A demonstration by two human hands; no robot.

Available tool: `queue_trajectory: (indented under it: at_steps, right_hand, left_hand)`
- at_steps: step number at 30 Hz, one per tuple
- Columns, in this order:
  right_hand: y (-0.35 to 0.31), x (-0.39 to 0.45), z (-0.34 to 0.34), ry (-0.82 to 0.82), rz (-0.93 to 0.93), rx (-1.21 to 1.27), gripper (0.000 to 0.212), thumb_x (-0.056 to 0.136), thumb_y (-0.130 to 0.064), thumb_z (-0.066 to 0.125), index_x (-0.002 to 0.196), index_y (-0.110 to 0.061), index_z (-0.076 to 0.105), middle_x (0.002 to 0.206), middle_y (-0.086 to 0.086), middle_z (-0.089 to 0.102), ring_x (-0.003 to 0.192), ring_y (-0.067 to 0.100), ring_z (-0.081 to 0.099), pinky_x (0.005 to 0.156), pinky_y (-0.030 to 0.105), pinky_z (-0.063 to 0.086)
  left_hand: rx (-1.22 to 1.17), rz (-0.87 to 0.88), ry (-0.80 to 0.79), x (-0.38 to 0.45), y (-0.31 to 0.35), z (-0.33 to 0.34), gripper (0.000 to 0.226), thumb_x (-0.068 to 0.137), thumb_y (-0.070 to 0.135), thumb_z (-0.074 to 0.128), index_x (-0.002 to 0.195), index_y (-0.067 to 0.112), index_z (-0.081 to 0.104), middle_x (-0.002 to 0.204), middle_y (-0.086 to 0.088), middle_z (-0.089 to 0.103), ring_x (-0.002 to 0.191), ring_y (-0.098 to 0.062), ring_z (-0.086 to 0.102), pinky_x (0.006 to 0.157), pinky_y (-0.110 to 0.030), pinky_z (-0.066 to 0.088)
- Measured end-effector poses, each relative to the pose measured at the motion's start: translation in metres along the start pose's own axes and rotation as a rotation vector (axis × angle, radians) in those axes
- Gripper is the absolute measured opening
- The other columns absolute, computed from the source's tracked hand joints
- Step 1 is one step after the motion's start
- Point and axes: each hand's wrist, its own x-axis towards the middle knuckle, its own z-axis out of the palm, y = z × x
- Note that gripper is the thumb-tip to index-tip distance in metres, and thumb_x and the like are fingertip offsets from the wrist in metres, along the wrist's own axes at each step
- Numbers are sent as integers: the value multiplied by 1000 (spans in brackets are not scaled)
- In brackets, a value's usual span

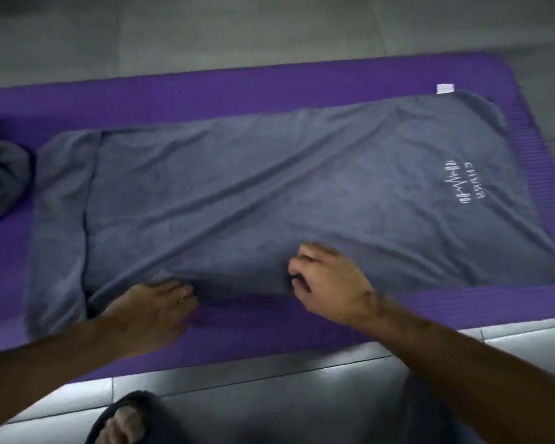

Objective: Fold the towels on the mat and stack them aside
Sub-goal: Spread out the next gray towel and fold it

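Observation:
A large grey towel (269, 193) lies spread lengthwise on the purple mat (237, 84), with white lettering near its right end and a white tag at its far right corner. Its left end is folded, so a second layer shows there. My left hand (154, 312) is at the towel's near edge, fingers tucked under the cloth. My right hand (327, 283) pinches the same near edge further right, fingers curled on the fabric. A crumpled grey towel (0, 174) sits on the mat at the far left.
Grey floor tiles (269, 30) surround the mat. A bare strip of mat runs along the near side in front of the towel. My foot in a dark slipper (125, 421) rests on the tiles at the bottom edge.

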Motion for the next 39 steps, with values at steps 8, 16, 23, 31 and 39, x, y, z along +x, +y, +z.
queue_trajectory:
  at_steps: [8, 16, 23, 31, 39]
  right_hand:
    - [-97, 40, 63, -30, 12, -41, 25, 72, -37, 75, 88, -22, 65, 92, -1, 55, 89, 21, 55, 75, 36, 46]
    - [-123, 47, 51, -150, -5, -20, 24, 79, -41, 58, 89, -20, 65, 95, -2, 61, 96, 21, 59, 86, 37, 44]
    - [-197, 92, 82, -161, -312, -62, 37, 79, -45, 66, 103, -17, 62, 105, 2, 56, 102, 24, 53, 87, 41, 44]
    - [-228, 102, 92, -331, -419, -92, 10, 92, -23, 53, 96, -16, 58, 101, 1, 64, 98, 22, 59, 91, 37, 38]
    - [-241, 212, 73, -209, -265, 146, 23, 88, -37, 65, 96, -15, 69, 95, 6, 65, 91, 26, 63, 80, 37, 50]
  left_hand:
    - [-14, -408, 273, -25, 3, 37, 19, 93, 23, 49, 89, 14, 65, 82, -6, 59, 74, -27, 56, 69, -39, 39]
    - [-152, -515, 247, -74, 23, 20, 28, 91, 35, 50, 100, 15, 68, 98, -6, 64, 83, -28, 59, 74, -39, 44]
    - [-303, -1623, 98, -147, -2, 10, 43, 88, 27, 57, 124, 4, 48, 119, -24, 54, 105, -44, 51, 81, -53, 43]
    - [-622, -1721, 156, -167, -1, 11, 13, 96, 23, 52, 101, 11, 58, 95, -13, 63, 91, -37, 61, 70, -35, 37]
    - [-509, -1830, 104, -173, -6, 19, 33, 98, 43, 39, 94, 16, 57, 92, 0, 50, 92, -24, 58, 62, -34, 40]
